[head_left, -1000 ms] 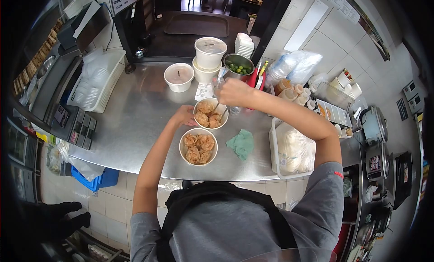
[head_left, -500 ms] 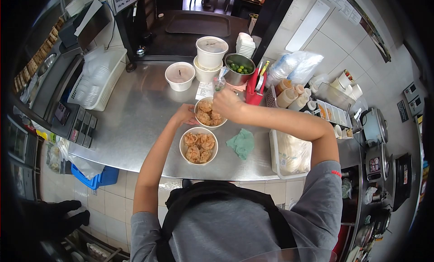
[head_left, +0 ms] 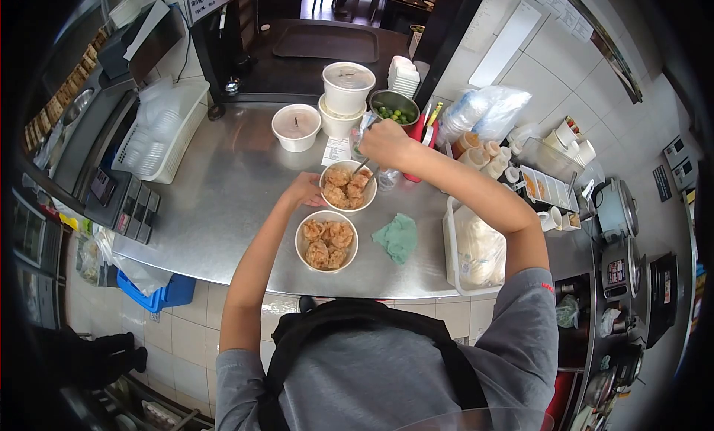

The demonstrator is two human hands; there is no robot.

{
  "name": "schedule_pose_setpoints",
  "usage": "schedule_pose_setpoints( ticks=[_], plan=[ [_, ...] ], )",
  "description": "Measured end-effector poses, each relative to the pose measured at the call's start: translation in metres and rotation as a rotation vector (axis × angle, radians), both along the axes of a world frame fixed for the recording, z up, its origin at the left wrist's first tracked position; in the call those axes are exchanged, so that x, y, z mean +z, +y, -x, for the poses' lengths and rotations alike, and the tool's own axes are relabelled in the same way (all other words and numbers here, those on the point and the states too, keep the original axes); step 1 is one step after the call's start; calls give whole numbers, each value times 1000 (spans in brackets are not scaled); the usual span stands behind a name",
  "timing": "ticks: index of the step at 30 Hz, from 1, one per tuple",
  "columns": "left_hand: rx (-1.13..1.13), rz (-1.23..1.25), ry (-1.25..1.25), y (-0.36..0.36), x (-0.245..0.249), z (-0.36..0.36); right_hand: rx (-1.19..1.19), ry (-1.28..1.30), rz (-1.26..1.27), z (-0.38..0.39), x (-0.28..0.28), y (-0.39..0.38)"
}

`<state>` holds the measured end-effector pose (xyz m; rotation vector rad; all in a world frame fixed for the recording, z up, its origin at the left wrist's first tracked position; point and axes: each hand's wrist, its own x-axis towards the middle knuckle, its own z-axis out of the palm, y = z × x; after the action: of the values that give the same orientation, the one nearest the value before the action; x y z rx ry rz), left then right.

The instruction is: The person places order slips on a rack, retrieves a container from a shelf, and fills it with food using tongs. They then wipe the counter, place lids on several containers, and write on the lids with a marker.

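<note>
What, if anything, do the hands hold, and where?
Right hand: utensil, by its upper part. Left hand: touching the far open bowl; grip unclear.

The right fingers (head_left: 370, 143) hide the top of the utensil (head_left: 362, 165) — print on the receipt (head_left: 336, 151) is illegibly small.

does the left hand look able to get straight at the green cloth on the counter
Probably not straight across the counter: the far bowl and near bowl, both uncovered, stand between the left hand and the green cloth. Lifted over them, it likely could.
</note>
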<state>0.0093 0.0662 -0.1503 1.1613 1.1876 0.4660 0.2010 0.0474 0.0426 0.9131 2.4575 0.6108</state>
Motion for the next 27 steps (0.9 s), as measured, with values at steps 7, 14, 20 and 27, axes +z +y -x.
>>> schedule_pose_setpoints(
  ticks=[7,14,20,27],
  plan=[
    [47,41,-32,-6,6,-2,-94,-32,90,-3,22,-4],
    [62,107,-99,-12,14,-14,-471,42,332,-6,42,10],
    [51,113,-114,-13,16,-17,-692,71,415,-1,8,34],
    [47,126,-162,-8,9,-16,-549,135,218,5,-13,21]
  ],
)
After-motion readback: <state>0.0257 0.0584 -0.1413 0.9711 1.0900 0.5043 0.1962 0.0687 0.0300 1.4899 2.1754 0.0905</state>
